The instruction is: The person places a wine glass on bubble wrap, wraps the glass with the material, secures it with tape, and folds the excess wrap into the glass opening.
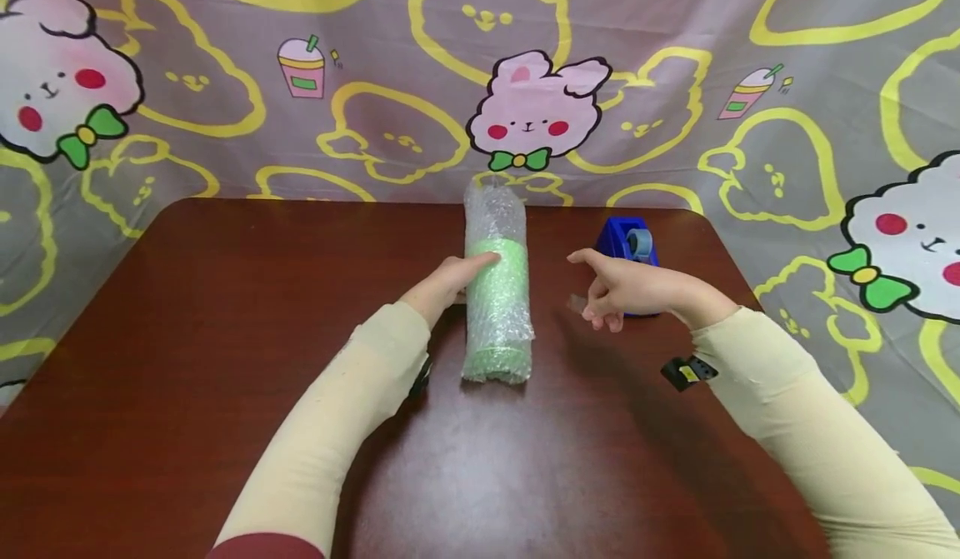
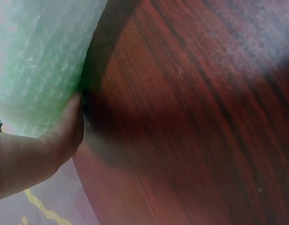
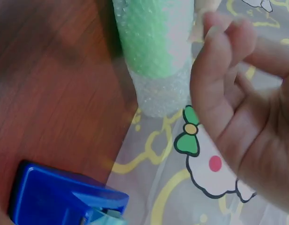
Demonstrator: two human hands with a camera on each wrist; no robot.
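Observation:
A light green cylinder wrapped in bubble wrap lies lengthwise on the table, its far end toward the patterned cloth. My left hand grips it from the left side, thumb across the top; in the left wrist view, fingers reach down along the wrap. To the right of the roll, my right hand hovers apart from it, index finger extended and the other fingers curled. A small translucent piece of tape sticks out from those curled fingertips. The right wrist view shows the curled fingers near the wrap.
A blue tape dispenser with a tape roll stands at the back right, partly behind the right hand. The dark reddish wood table ends at a cloth printed with bunnies and yellow outlines, which hangs behind it and at the sides.

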